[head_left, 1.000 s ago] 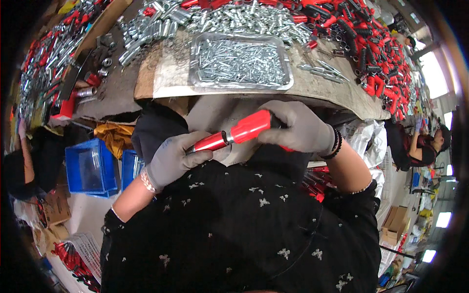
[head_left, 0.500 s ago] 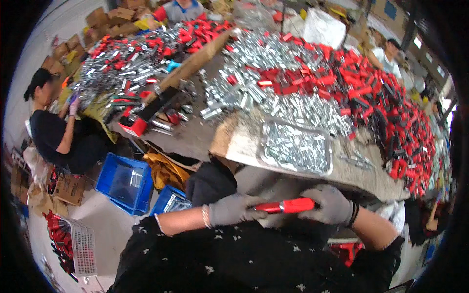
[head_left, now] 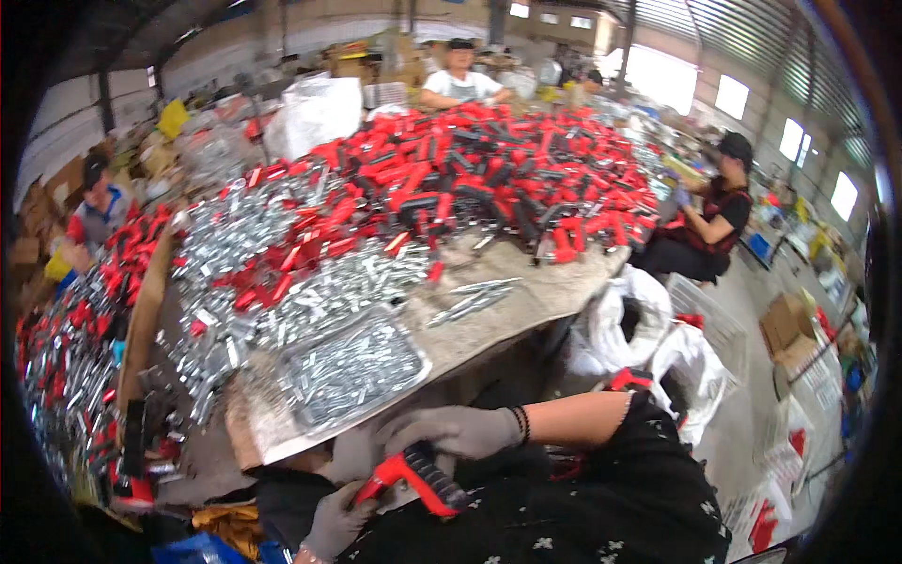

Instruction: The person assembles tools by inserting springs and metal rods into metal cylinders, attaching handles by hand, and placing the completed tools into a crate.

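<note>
An L-shaped red tool with a black ribbed grip (head_left: 434, 479) is held low in front of my body, over my dark clothing. My left hand (head_left: 336, 523), in a grey glove, is closed on the tool's red end. My right hand (head_left: 456, 432), gloved too, has its fingers curled at the tool's upper bend; its fingertips are partly hidden. Just beyond my hands, a clear tray (head_left: 422, 365) full of small silver metal parts sits at the table edge. Several slim metal rods (head_left: 473, 299) lie to the tray's right.
The worktable (head_left: 545, 274) bears a big heap of red and black tools (head_left: 498, 169) and loose silver parts (head_left: 225, 249). A wooden board (head_left: 147, 320) divides the piles. White sacks (head_left: 606, 324) stand at right beside a plastic crate (head_left: 719, 329). Other people work around the table.
My view has swung to the right, so the table and tray now lie farther left. The tool has turned from lying level to slanting down, with its black grip now showing.
</note>
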A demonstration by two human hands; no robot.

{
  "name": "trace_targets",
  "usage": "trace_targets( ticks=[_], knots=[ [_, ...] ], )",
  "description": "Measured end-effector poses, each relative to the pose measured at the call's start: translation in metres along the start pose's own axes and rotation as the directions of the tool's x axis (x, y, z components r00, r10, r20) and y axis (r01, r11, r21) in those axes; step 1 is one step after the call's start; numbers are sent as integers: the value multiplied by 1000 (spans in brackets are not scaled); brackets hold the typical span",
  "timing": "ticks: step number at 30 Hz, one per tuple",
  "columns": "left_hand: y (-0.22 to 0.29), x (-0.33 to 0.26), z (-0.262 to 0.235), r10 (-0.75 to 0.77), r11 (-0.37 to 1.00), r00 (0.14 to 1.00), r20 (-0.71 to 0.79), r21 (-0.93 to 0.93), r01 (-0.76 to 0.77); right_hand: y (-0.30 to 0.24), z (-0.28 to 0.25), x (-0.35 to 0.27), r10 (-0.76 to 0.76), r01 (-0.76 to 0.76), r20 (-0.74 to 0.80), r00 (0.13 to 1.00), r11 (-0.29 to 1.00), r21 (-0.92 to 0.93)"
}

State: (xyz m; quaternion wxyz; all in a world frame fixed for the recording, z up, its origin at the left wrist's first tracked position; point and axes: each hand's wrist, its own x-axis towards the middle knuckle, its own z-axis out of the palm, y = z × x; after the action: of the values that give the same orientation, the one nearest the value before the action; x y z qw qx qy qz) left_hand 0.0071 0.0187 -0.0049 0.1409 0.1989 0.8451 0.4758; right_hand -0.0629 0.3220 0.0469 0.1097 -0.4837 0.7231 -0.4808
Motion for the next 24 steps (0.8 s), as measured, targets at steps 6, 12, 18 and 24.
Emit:
trace_targets(
  ticks=[6,12,18,24],
  knots=[
    [23,18,-12,-198,977,924,327,-12,214,-10,-9,-23,-184,225,150,971,918,-328],
    [4,15,9,-123,954,966,227,-241,178,-7,-13,-40,-53,65,60,997,973,-222],
    [51,31,9,214,873,972,-96,466,-146,12,-3,-46,287,-308,-137,948,936,-169],
    [52,35,8,209,817,972,-103,565,-116,0,13,-42,308,-398,-389,868,900,-176]
  ],
)
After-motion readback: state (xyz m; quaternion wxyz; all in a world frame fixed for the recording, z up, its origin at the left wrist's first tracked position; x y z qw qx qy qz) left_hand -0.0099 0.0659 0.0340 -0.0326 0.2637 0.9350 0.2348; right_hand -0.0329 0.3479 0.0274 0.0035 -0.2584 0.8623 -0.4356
